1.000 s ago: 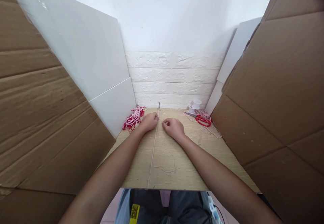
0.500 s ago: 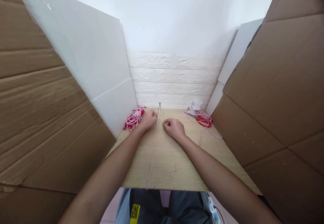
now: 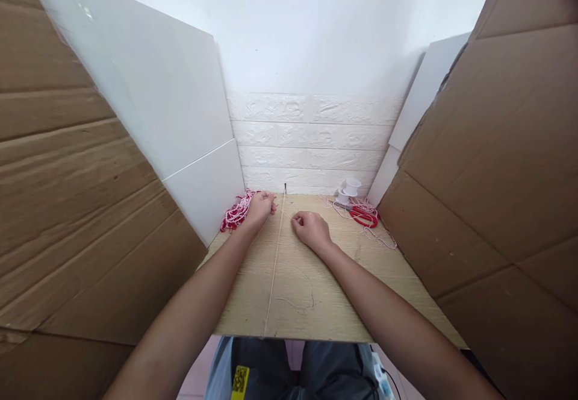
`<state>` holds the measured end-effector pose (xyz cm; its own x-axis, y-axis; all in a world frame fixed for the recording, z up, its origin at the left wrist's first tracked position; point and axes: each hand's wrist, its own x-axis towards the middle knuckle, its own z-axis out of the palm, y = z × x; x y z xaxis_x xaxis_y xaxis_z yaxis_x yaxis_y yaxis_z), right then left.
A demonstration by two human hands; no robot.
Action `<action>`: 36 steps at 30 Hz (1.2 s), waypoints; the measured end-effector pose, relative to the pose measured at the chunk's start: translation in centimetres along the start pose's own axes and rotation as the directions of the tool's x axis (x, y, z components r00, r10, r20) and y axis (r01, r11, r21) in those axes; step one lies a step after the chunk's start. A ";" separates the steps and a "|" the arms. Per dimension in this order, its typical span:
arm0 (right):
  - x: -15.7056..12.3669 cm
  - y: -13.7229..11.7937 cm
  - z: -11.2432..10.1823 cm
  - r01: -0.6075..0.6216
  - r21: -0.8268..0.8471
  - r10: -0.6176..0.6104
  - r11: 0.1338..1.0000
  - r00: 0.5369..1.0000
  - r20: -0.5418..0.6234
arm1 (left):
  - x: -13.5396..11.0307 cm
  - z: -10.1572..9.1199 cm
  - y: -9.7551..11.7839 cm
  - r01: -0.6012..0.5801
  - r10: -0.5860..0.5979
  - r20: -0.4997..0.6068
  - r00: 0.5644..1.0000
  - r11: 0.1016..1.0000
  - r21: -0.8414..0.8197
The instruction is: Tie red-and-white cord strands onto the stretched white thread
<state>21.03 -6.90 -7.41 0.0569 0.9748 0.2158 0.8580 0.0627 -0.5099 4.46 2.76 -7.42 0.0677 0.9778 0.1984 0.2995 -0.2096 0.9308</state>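
A pale string (image 3: 274,266) runs taut from a small nail (image 3: 285,188) at the back of the wooden board (image 3: 343,291) down to the board's front edge. My left hand (image 3: 261,207) is closed, far left of the string near the nail, pinching a thin thread. My right hand (image 3: 309,229) is closed in a loose fist right of the string, pinching the other end of that thread. The thread crosses the taut string between both hands.
A tangle of red and white cord (image 3: 237,213) lies at the back left. Red scissors (image 3: 363,215) and white spools (image 3: 347,189) sit at the back right among loose threads. Cardboard walls (image 3: 76,219) and white panels (image 3: 180,123) close in both sides.
My left hand has slid back and to the left, toward the red and white tangle, drawing the thread further out. My right hand has stayed in place.
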 end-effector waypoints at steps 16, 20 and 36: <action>0.0 0.2 0.1 0.020 0.017 -0.020 1.000 1.000 0.006 | -0.4 -1.2 3.1 0.181 -0.133 0.122 0.984 0.737 -0.652; 0.1 0.3 0.3 0.025 0.021 -0.025 0.999 1.000 0.006 | -0.3 -1.7 3.2 0.202 -0.105 0.178 0.978 0.667 -0.717; 0.1 0.3 0.3 0.034 0.015 -0.034 0.999 0.999 -0.009 | 0.5 -3.6 3.6 0.207 -0.072 0.195 0.978 0.421 -0.883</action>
<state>21.16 -6.73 -7.77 0.0321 0.9701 0.2404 0.8516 0.0994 -0.5147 2.17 2.49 -2.86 0.2301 0.9708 0.0676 -0.7005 0.1170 0.7040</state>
